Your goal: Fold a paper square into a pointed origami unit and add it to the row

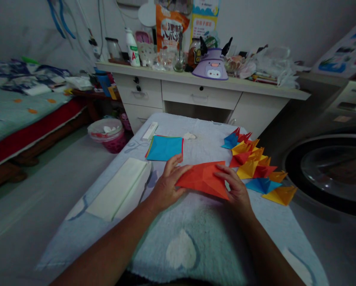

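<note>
Between my two hands, above the cloth-covered table, is a creased orange-red sheet of origami paper (205, 178). My left hand (171, 182) pinches its left corner, thumb below and fingers above. On the right edge, my right hand (235, 188) grips the sheet with its fingers curled over it. Fold lines cross the paper, and it bows slightly. Just beyond my left hand lies a stack of square coloured paper (165, 148) with a blue sheet on top. To the right of my right hand stands a row of folded paper pieces (255, 161) in yellow, red, orange and blue.
A pale green-white packet (120, 188) lies on the table's left, with a small white box (150, 131) farther back. Behind the table stands a white desk (178, 79) crowded with jars and bags. A pink bin (114, 145) is at left, a washing machine (335, 159) at right.
</note>
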Demonstrator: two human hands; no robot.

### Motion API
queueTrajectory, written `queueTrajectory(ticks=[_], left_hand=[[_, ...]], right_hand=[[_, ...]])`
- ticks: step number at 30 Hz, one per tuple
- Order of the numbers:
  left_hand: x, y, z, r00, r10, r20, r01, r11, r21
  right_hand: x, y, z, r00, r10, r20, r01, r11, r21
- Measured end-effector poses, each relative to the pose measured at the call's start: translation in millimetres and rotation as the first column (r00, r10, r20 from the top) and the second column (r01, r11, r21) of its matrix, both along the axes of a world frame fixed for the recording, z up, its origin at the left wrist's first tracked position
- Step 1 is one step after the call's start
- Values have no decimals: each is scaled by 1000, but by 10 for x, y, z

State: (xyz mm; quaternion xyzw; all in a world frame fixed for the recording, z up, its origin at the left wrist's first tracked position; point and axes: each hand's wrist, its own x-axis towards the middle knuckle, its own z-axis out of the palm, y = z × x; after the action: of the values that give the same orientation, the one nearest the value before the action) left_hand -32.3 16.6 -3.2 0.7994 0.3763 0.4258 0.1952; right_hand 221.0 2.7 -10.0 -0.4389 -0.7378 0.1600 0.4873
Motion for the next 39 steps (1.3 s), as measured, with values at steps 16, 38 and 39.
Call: queueTrajectory(ticks=[16,38,39], left_hand=[[2,-28,9,920,223,-323,-242,970,-20],[5,-23,-22,987,129,-96,-118,986,115],[-1,-22,-14,988,127,-91,-116,986,117]], right_hand=[[-73,-76,16,994,-54,94,55,998,-13],[-117,-109,58,971,-95,218,81,994,68],[-119,-108,58,970,-96,221,81,994,74]])
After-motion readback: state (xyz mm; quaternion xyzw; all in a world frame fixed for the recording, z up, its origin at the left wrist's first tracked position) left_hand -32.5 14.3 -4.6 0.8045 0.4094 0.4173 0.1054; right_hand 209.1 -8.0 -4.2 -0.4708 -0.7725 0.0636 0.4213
